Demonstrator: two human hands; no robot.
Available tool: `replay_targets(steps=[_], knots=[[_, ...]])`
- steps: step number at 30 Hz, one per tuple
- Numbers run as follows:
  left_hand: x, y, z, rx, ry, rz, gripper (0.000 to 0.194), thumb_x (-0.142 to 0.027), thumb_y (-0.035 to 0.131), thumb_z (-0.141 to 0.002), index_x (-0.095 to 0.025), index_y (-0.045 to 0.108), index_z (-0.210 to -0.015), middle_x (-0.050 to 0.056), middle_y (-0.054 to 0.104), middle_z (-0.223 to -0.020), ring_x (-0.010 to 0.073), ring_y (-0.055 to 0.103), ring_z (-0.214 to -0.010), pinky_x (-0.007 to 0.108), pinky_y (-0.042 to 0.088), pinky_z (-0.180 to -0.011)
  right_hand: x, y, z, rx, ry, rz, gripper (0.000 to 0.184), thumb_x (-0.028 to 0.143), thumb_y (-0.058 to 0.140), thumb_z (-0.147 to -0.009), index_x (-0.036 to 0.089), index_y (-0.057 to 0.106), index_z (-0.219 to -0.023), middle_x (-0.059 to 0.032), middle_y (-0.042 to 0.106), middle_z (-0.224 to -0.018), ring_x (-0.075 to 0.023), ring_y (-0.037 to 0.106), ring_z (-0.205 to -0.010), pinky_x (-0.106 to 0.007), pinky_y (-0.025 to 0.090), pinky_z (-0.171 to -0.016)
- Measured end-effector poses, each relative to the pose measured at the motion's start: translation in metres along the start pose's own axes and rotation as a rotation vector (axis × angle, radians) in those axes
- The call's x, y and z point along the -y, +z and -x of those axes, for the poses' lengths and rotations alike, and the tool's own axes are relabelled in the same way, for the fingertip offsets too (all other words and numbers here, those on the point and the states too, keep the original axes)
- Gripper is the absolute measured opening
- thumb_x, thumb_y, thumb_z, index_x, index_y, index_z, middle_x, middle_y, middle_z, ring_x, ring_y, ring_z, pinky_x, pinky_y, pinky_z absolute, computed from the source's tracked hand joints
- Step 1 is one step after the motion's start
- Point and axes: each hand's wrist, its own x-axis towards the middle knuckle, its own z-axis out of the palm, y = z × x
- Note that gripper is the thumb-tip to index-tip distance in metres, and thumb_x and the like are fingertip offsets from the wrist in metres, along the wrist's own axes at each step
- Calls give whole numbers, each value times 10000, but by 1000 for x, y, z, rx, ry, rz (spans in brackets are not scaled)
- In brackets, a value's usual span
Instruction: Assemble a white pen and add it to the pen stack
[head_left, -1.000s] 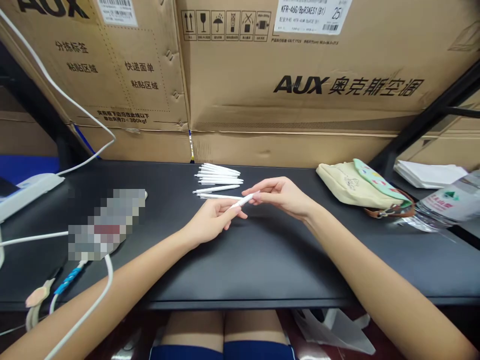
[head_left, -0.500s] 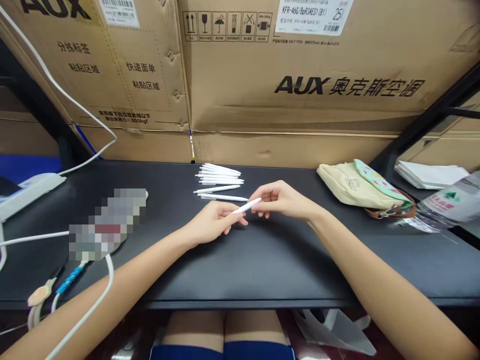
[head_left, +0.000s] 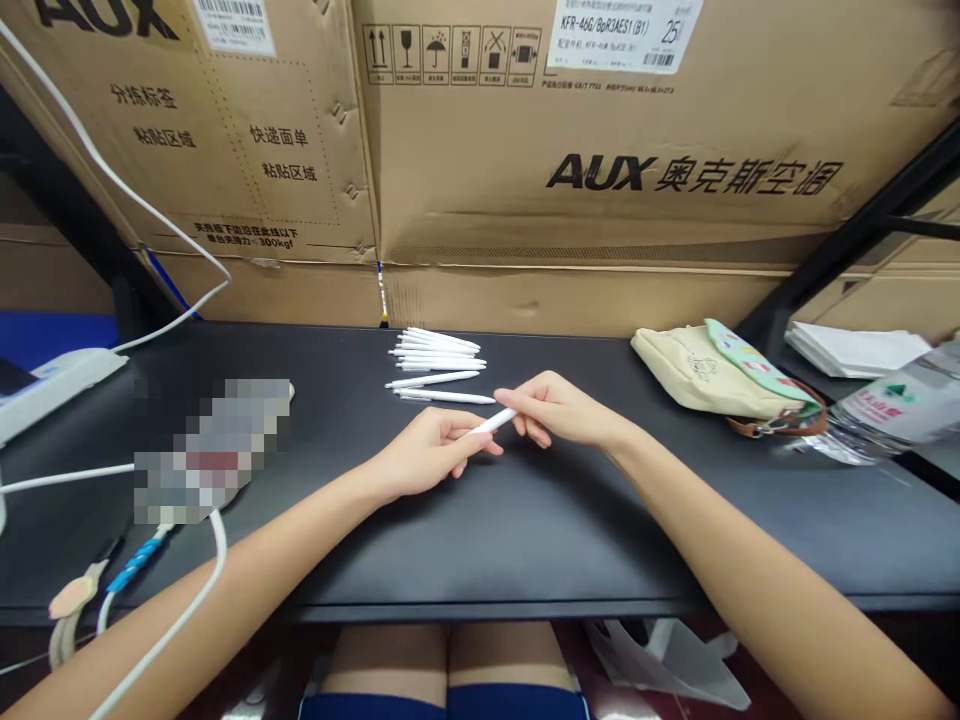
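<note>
Head view: pen [head_left: 493, 421] between left hand [head_left: 427, 452], right hand [head_left: 561, 410]

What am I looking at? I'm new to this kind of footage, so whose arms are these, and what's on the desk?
This picture comes from a camera worn on a person's head, looking forward and down, so the bare arms are that person's own. The left hand and right hand meet over a black desk, with a white pen between their fingers. Just beyond them lie a small pile of white pens and two loose pens. To the right sits a beige cloth pouch, and cardboard boxes stand behind the desk.
</note>
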Motion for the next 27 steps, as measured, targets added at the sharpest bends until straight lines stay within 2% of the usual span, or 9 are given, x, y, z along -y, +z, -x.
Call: replay_targets(steps=[2,5,8,10,15,17,20,25,27], knots=[[-1,0,0,-18,0,6,359,-423,553,-823,-146,684,-1011,84,691,-939,50,372,-464,199,244,-418,-1,1,-1,-15,-18,-37,438,499,544,-833,134,610,-600,14,551,-426,-71,460,-389,-210,371,-440],[-1,0,0,-31,-8,28,367,-415,559,-824,-151,674,-1051,89,688,-950,53,375,-471,198,236,-418,0,-1,-1,5,-75,-121,323,416,707,-718,147,669,-892,-28,695,-722,-120,604,-587,-233,461,-537],[-1,0,1,-14,-11,35,374,-423,566,-819,-158,672,-1061,89,689,-957,55,379,-471,197,241,-415,1,-1,0,8,-65,-51,305,435,665,-757,134,662,-704,-6,631,-545,-96,540,-501,-224,429,-515],[-2,1,1,-12,-5,33,375,-431,565,-818,-157,677,-1048,88,691,-954,55,381,-472,197,247,-415,2,0,0,-12,-30,3,447,486,555,-830,139,592,-550,21,517,-393,-69,442,-399,-218,380,-467],[-2,0,1,-32,-9,46,377,-425,568,-815,-152,687,-1047,74,689,-872,46,357,-447,200,240,-415,3,1,0,-9,-81,-97,301,427,688,-737,152,669,-856,-16,682,-682,-113,594,-586,-222,447,-537],[-2,0,1,-22,1,34,374,-421,554,-826,-149,686,-1046,79,690,-901,44,365,-447,200,251,-419,3,1,1,-10,-80,-67,277,417,688,-740,145,665,-779,-9,661,-614,-104,572,-556,-217,435,-532],[-2,0,1,-40,29,-8,370,-427,523,-845,-141,696,-1006,79,693,-891,48,373,-439,207,275,-429,2,3,0,-53,-25,7,436,479,577,-818,143,568,-540,29,494,-374,-66,429,-387,-210,367,-453],[-4,-2,1,-75,27,5,347,-420,538,-841,-129,714,-912,33,639,-642,55,328,-410,207,246,-417,2,5,-2,-76,-45,-173,310,442,684,-734,148,676,-832,-14,656,-619,-114,588,-538,-225,462,-500],[-3,-3,1,-94,60,-40,332,-409,535,-844,-137,715,-904,28,642,-646,58,354,-414,205,272,-428,2,6,-3,-103,-47,-235,292,403,727,-696,144,684,-823,-27,669,-654,-121,601,-573,-233,482,-524]])
